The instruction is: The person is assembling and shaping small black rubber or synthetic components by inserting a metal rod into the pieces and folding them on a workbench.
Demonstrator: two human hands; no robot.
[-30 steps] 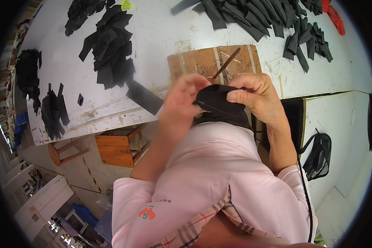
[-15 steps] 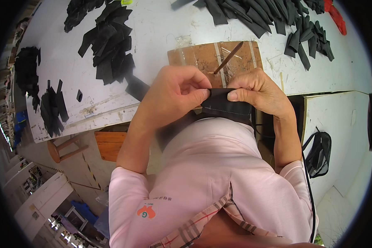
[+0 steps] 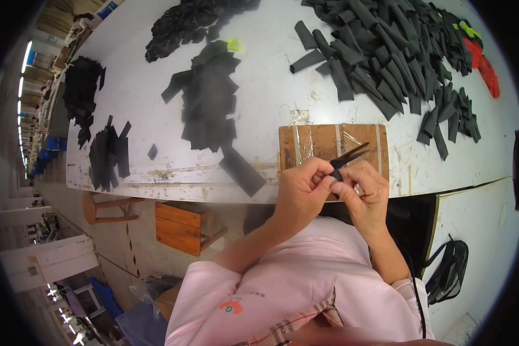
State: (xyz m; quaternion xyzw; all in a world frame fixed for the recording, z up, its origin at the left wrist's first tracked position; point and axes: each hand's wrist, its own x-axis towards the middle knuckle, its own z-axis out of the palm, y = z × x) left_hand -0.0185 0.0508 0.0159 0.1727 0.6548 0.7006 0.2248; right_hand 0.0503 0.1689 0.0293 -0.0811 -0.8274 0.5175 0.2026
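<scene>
My left hand and my right hand meet over the near edge of a brown taped board. Between their pinched fingertips is a black fabric piece, bunched small, most of it hidden by the fingers. Both hands are closed on it. Just beyond the fingertips a dark brown, pointed stick-like tool lies slantwise over the board; its lower end is hidden near the fingers. A single flat black fabric strip lies at the table edge, left of my left hand.
Black fabric pieces form a stack at centre left and a large heap at far right, beside a red cloth. Smaller piles lie leftward on the white table. A wooden stool stands below; a black bag hangs at right.
The black fabric was spread flat between both hands near my body; now it is bunched at the fingertips, and the hands are closer together. The view has shifted, showing more of the table.
</scene>
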